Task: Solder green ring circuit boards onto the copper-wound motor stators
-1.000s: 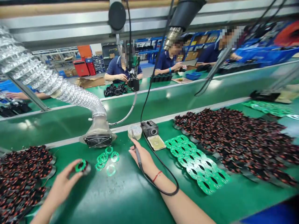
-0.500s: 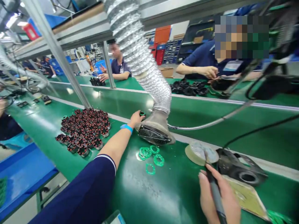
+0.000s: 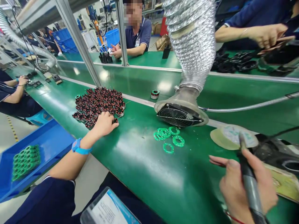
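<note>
- Black-and-copper ring-shaped coils (image 3: 100, 101) are touched by half-curled left hand (image 3: 104, 125), hold unclear;
- grey, pen-shaped soldering iron (image 3: 251, 186) is gripped in right hand (image 3: 233, 183);
- pickup is inferred; firm pinch needed.

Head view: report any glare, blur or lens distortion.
Head view, whitish glare spreads across the green tabletop; head view, bright spots reflect off the green partition; head view, the soldering iron in the right hand and the black stand look somewhat soft; head view, things near the edges look stretched, probably from a wide-angle lens.
</note>
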